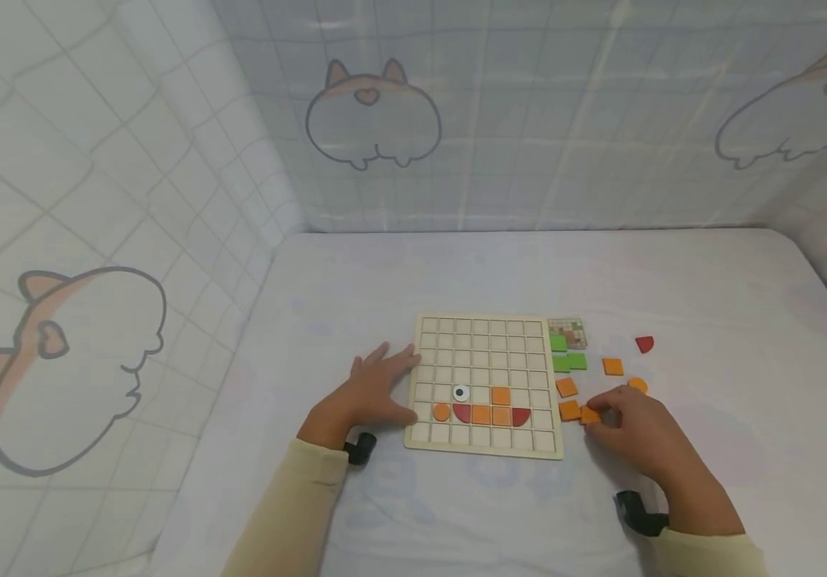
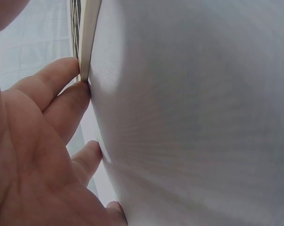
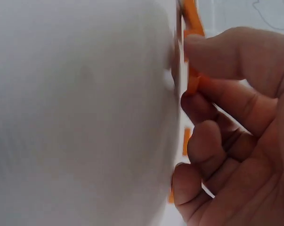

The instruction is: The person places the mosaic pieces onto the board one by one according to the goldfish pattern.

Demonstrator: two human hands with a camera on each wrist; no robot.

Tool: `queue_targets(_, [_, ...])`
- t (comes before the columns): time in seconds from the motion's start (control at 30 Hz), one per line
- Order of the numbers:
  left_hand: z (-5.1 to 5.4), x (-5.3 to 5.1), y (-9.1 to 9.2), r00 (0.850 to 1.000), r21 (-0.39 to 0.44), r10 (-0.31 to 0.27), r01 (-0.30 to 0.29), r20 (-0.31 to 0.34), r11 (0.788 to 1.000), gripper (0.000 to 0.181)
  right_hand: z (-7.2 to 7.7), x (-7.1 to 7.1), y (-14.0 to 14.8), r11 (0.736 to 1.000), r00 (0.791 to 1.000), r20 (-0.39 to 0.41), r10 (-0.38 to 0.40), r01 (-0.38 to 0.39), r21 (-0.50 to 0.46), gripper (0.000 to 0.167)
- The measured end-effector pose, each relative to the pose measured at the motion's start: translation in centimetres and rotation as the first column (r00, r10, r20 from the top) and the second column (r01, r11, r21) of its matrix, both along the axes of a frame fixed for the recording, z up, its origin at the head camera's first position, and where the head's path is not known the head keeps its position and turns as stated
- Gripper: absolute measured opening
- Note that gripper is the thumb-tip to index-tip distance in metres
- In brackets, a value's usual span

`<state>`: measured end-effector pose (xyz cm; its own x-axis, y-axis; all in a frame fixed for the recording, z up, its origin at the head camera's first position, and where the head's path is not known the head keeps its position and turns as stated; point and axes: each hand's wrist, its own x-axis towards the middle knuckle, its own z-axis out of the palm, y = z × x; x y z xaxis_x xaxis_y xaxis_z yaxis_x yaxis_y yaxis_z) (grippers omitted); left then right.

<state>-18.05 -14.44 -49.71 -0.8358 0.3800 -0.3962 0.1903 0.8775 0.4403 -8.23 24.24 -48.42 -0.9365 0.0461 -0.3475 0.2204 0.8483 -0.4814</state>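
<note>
A wooden grid board (image 1: 486, 361) lies flat on the white cloth. In its lower rows sit several orange squares (image 1: 501, 396), an orange circle (image 1: 441, 412), two red quarter-round pieces (image 1: 521, 417) and a white eye piece (image 1: 461, 393). Spread along the board's left edge, my left hand (image 1: 379, 391) touches it with extended fingers; the left wrist view shows fingertips (image 2: 80, 92) against the rim. Right of the board, my right hand (image 1: 633, 425) pinches an orange square tile (image 1: 590, 415) between thumb and fingers. That tile (image 3: 193, 84) is partly hidden by the fingers in the right wrist view.
Loose pieces lie right of the board: orange squares (image 1: 613, 366), green squares (image 1: 562, 363), a red quarter-round piece (image 1: 645, 344) and an orange circle (image 1: 638, 385). A small pattern card (image 1: 576, 333) rests by the upper right corner. Patterned curtains (image 1: 514, 120) stand behind and beside.
</note>
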Motion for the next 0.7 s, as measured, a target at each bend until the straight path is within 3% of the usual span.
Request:
queue_targets(0.17, [0.1,0.1,0.0,1.0,0.009,0.001,-0.001,-0.002,1.0,0.095,1.0,0.0,0.2,1.0,0.998,-0.065,-0.017,0.016,-0.014,0.038])
queue_targets(0.4, [0.4,0.2,0.1,1.0,0.009,-0.008,0.008,-0.006,1.0,0.093,1.3,-1.3,-2.6,0.992,0.982,-0.171,0.08,-0.094,-0.078,0.032])
queue_targets(0.53, [0.6,0.3,0.3,1.0,0.016,-0.008,0.008,-0.003,1.0,0.093,1.1,-2.4,-4.7,0.982,0.971,-0.194,0.136,-0.158,-0.103,0.028])
queue_targets(0.7, [0.8,0.4,0.7,1.0,0.012,0.001,-0.001,0.004,1.0,0.093,1.1,-3.6,-7.3,0.974,0.97,-0.156,0.185,-0.202,-0.103,0.029])
